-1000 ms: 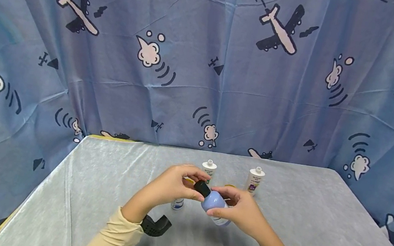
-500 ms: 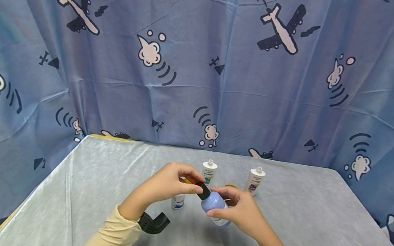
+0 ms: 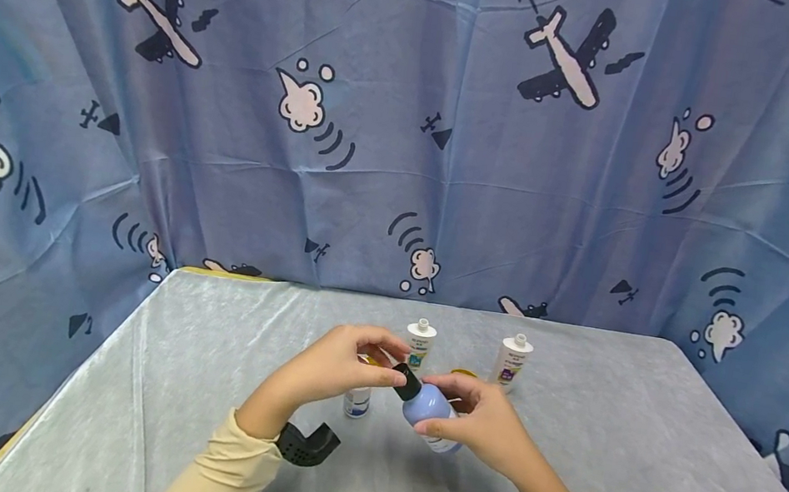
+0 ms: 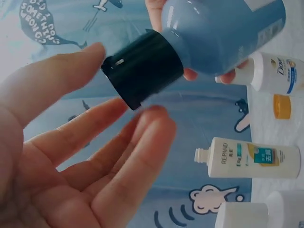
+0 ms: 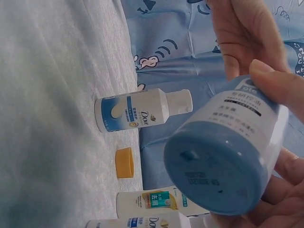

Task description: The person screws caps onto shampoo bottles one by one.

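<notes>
A blue bottle (image 3: 428, 405) with a white label and a black cap (image 3: 408, 382) is held tilted above the table, cap toward the upper left. My right hand (image 3: 483, 422) grips the bottle's body, thumb on the near side; the right wrist view shows its blue base (image 5: 213, 166). At the other end my left hand (image 3: 339, 369) pinches the cap between thumb and fingertips. In the left wrist view the thumb meets one edge of the black cap (image 4: 147, 69) and fingertips meet the opposite side. The cap sits against the bottle's neck.
Two white bottles with bare necks, one left (image 3: 420, 342) and one right (image 3: 512, 359), stand at the back. A small Dove bottle (image 3: 356, 403) stands behind my left hand. A yellow cap (image 3: 463, 372) lies on the grey-covered table (image 3: 636, 465). A patterned blue curtain (image 3: 383, 110) hangs behind.
My left thumb has moved up along the cap and the left hand has shifted slightly left, its fingers re-placed on the cap. The right hand and bottle have stayed nearly still.
</notes>
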The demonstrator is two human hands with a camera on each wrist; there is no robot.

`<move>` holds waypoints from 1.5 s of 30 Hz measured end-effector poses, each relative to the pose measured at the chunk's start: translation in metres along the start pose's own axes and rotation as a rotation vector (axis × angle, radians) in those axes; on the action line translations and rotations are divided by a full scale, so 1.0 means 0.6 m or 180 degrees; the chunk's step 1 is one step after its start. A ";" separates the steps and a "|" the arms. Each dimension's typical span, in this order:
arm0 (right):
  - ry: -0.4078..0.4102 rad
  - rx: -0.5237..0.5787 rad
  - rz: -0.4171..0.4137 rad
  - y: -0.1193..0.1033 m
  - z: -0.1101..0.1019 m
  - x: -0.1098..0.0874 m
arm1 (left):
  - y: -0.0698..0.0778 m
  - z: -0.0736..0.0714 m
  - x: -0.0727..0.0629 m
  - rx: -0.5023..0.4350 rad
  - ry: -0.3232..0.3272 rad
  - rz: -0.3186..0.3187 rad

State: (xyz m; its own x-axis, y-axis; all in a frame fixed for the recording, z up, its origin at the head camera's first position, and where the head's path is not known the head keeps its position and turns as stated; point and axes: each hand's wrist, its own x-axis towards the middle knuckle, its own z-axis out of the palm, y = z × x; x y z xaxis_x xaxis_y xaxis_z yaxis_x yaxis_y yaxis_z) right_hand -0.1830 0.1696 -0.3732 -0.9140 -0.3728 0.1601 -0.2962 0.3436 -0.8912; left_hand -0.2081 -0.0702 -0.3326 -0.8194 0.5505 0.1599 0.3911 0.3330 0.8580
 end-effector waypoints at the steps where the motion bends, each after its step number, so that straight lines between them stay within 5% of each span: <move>1: 0.0001 -0.0001 -0.0003 0.000 0.000 0.000 | 0.000 0.000 0.000 0.0053 0.0033 -0.0034; 15: 0.0010 -0.0013 0.0023 -0.003 -0.001 -0.002 | -0.002 -0.002 -0.002 -0.0194 -0.0323 0.0194; 23: 0.0045 -0.0012 0.0055 -0.004 -0.001 -0.002 | -0.001 0.001 0.003 0.0028 0.0045 -0.0122; 34: 0.0028 -0.0047 0.0134 -0.002 -0.002 -0.001 | -0.003 -0.003 -0.002 -0.0128 -0.0274 0.0019; 41: 0.0018 -0.0047 0.0109 -0.003 -0.003 -0.002 | -0.004 0.000 0.003 0.0010 0.0016 -0.0083; 45: 0.0024 -0.0052 0.0138 -0.003 -0.003 -0.003 | -0.005 0.002 0.003 -0.0020 -0.0043 -0.0049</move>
State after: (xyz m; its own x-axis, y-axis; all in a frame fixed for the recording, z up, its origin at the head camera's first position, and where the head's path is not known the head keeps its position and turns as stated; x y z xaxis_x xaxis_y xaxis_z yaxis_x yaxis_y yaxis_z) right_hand -0.1815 0.1714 -0.3710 -0.9281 -0.3508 0.1248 -0.2608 0.3732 -0.8903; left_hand -0.2104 -0.0693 -0.3350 -0.8195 0.5557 0.1401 0.3758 0.3366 0.8634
